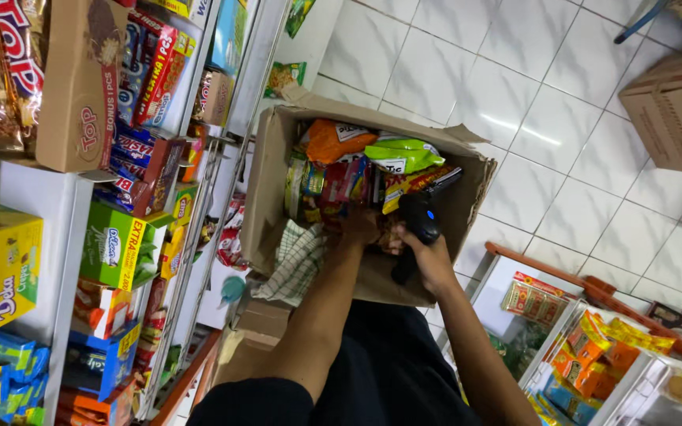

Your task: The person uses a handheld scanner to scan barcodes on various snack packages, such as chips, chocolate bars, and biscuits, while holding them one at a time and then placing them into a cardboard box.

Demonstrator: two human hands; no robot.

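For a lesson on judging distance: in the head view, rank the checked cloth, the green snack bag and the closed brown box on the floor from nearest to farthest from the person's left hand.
From the left hand:
1. Checked cloth, just beside it, at the carton's shelf-side edge.
2. Green snack bag, further in, at the carton's far end.
3. Closed brown box, across the tiled floor.

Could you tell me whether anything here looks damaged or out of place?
The cardboard box looks worn: its top flaps are torn and bent outward. A checked cloth hangs over its near edge among the snack packets. The right hand holds a black scanner; the left hand reaches inside.
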